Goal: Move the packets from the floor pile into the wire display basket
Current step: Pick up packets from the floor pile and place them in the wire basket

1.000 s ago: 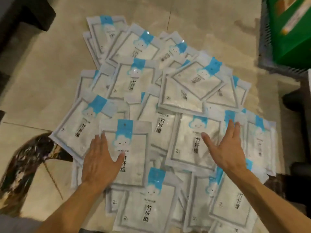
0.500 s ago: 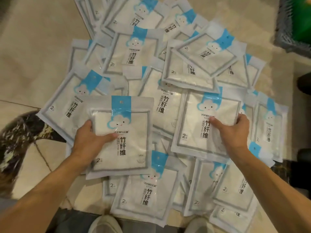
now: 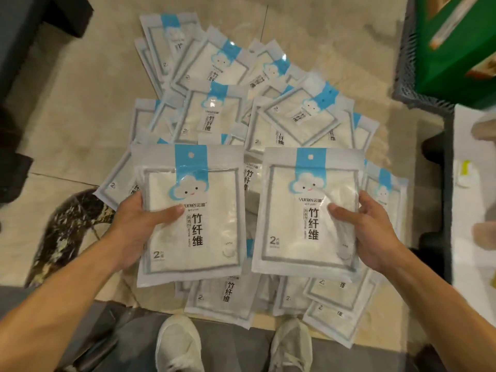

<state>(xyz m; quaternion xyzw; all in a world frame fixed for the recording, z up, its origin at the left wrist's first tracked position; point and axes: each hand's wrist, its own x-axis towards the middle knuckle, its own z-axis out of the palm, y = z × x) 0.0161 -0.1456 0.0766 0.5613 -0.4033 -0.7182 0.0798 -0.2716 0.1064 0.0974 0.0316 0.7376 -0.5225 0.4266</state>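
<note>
A pile of several white packets with blue cloud labels covers the beige tiled floor. My left hand grips one packet by its left edge, thumb on the front, lifted above the pile. My right hand grips a second packet by its right edge, thumb on the front, also raised. Both packets face up, side by side. At the top right stands a dark wire basket with a green box inside.
My two white shoes stand at the pile's near edge. A white shelf with small items runs down the right side. Dark furniture sits at the top left. A dark patterned floor inlay lies left of the pile.
My hands went from lying flat on two packets to gripping them, and both packets have risen off the pile toward me.
</note>
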